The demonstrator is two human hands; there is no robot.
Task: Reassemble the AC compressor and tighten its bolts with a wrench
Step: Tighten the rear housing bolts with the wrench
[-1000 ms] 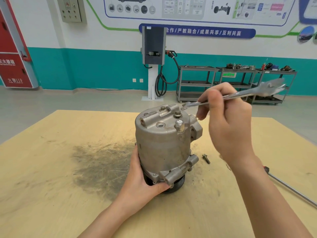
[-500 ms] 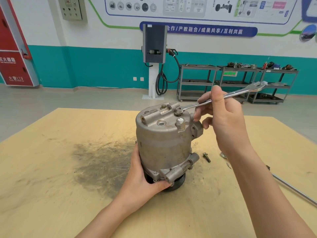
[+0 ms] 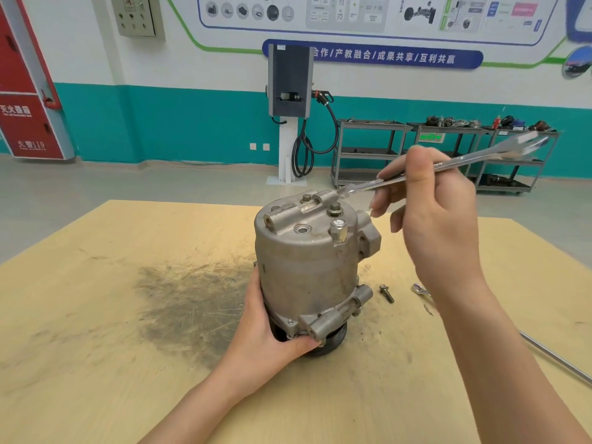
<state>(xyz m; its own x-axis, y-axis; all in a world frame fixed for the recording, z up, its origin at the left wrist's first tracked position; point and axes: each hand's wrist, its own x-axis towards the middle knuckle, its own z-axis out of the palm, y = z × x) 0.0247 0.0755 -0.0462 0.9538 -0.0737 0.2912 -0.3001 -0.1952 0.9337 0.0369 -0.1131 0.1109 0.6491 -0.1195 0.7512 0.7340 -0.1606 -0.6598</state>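
Observation:
The grey AC compressor [image 3: 307, 264] stands upright on its black pulley in the middle of the wooden table [image 3: 96, 315]. My left hand [image 3: 269, 328] grips its lower left side near the base. My right hand [image 3: 429, 213] holds a silver wrench [image 3: 464, 161] by its shaft, to the right of the compressor top. The wrench's near end hovers just above and behind a bolt [image 3: 335, 209] on the top face, blurred. A second bolt [image 3: 307, 197] sits further back on the top.
A loose bolt [image 3: 387, 293] lies on the table right of the compressor. A small metal piece [image 3: 420, 289] and a long metal rod [image 3: 557, 357] lie further right. A dark grease stain [image 3: 192, 302] marks the table on the left. Shelving carts stand far behind.
The wrench end has lifted off the top bolt, where it sat half a second ago, and swung back. My right hand has risen slightly. My left hand has kept its grip.

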